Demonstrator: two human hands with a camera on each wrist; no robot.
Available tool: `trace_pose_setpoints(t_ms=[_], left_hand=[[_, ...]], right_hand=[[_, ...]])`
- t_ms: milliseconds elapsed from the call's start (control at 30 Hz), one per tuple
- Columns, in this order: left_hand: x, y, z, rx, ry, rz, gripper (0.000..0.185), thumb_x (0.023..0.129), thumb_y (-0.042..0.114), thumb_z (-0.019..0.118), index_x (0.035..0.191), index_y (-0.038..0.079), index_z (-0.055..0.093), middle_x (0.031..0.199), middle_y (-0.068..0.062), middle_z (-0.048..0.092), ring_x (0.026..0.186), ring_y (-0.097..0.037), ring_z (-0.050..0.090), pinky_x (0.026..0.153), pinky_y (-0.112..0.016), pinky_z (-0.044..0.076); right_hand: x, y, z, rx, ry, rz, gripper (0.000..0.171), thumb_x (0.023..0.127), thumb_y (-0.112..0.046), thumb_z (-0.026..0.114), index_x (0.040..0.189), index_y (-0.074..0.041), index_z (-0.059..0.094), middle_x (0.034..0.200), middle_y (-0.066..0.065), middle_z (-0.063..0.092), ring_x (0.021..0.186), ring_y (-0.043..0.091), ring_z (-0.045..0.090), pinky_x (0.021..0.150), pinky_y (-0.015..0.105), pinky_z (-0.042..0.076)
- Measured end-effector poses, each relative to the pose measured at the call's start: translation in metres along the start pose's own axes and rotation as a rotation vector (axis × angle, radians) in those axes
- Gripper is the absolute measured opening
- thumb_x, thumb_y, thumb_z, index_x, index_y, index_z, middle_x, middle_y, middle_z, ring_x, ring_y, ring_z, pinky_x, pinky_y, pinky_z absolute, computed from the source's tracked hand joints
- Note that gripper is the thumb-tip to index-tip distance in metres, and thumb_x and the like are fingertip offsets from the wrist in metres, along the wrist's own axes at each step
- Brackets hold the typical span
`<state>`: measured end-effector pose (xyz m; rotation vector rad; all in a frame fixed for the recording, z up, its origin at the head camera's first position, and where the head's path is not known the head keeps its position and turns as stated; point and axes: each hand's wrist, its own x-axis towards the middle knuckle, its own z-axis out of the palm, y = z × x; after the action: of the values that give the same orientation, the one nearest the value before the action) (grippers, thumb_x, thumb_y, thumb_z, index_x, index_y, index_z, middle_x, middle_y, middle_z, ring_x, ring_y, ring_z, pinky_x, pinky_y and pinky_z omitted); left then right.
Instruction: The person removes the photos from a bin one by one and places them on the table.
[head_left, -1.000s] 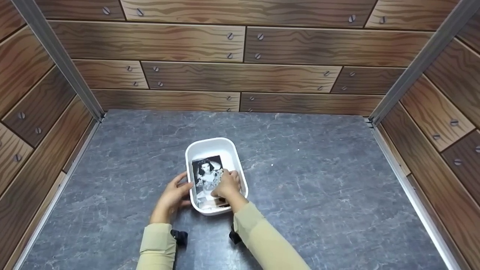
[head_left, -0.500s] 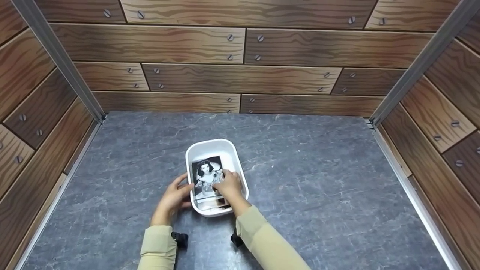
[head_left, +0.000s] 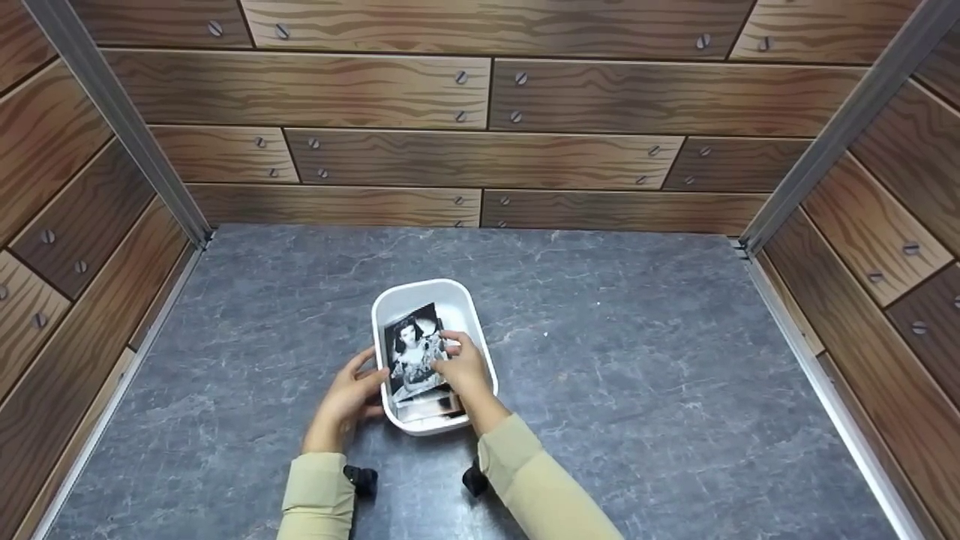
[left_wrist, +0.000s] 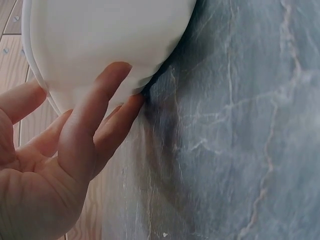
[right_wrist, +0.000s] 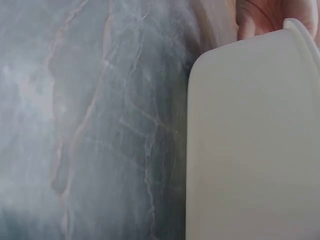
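Observation:
A white tub [head_left: 474, 322] with rounded corners stands on the table. At its left side, my left hand [head_left: 351, 391] holds the wall, thumb at the rim and fingers against the outside. The left wrist view shows these fingers [left_wrist: 80, 130] spread along the tub's wall. Inside the tub, my right hand [head_left: 463, 369] pinches the right edge of a black-and-white photo [head_left: 412, 349] of a dark-haired person. The photo is tilted. Beneath it lie more glossy pictures [head_left: 429, 409], partly covered. In the right wrist view the tub [right_wrist: 250, 135] hides my right hand.
A grey marbled tabletop [head_left: 637, 360] surrounds the tub. Wood-patterned panels [head_left: 360, 90] form the back and both sides, with metal posts [head_left: 825, 127] at the corners. Dark wrist cameras [head_left: 475, 478] sit under the sleeves.
The photo has turned and its right side has risen, showing more of the pictures below. My right hand has shifted slightly up and right with it. My left hand stays at the tub.

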<state>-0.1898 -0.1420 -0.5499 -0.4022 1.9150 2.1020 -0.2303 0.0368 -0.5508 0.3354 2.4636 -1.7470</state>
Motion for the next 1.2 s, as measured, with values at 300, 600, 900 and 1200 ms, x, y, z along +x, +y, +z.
trace_pose_setpoints(t_ms=[300,600,900,1200], left_hand=[[-0.001,0.002,0.002,0.001,0.015,-0.019,0.060,0.095,0.008,0.057,0.149,0.008,0.033,0.134,-0.029,0.050,0.088,-0.023,0.066,0.052,-0.034,0.059],[0.000,0.004,0.003,0.044,0.012,-0.020,0.059,0.095,0.009,0.056,0.150,0.008,0.034,0.134,-0.030,0.051,0.092,-0.027,0.067,0.055,-0.036,0.060],[0.000,0.002,0.001,0.031,0.010,-0.012,0.059,0.095,0.008,0.056,0.150,0.006,0.033,0.132,-0.030,0.051,0.094,-0.028,0.066,0.059,-0.038,0.061],[0.000,0.002,-0.001,0.024,-0.007,0.004,0.059,0.096,0.008,0.056,0.150,0.005,0.033,0.134,-0.033,0.048,0.096,-0.029,0.065,0.059,-0.038,0.060]], right_hand=[[0.008,-0.016,-0.014,0.266,-0.003,-0.025,0.050,0.074,0.014,0.066,0.122,0.002,0.059,0.095,0.013,0.059,0.072,0.012,0.051,0.058,0.017,0.047],[0.073,-0.029,-0.077,0.497,0.132,-0.067,0.049,0.074,0.016,0.066,0.121,0.004,0.058,0.093,0.014,0.062,0.072,0.015,0.056,0.062,0.023,0.051],[0.241,0.082,-0.115,0.462,0.191,0.131,0.054,0.071,0.003,0.077,0.120,-0.013,0.062,0.100,0.005,0.066,0.071,0.017,0.064,0.053,0.028,0.050],[0.256,0.119,-0.129,0.438,0.205,0.178,0.049,0.072,0.008,0.074,0.116,-0.012,0.065,0.105,0.004,0.062,0.076,0.017,0.064,0.065,0.032,0.054]])
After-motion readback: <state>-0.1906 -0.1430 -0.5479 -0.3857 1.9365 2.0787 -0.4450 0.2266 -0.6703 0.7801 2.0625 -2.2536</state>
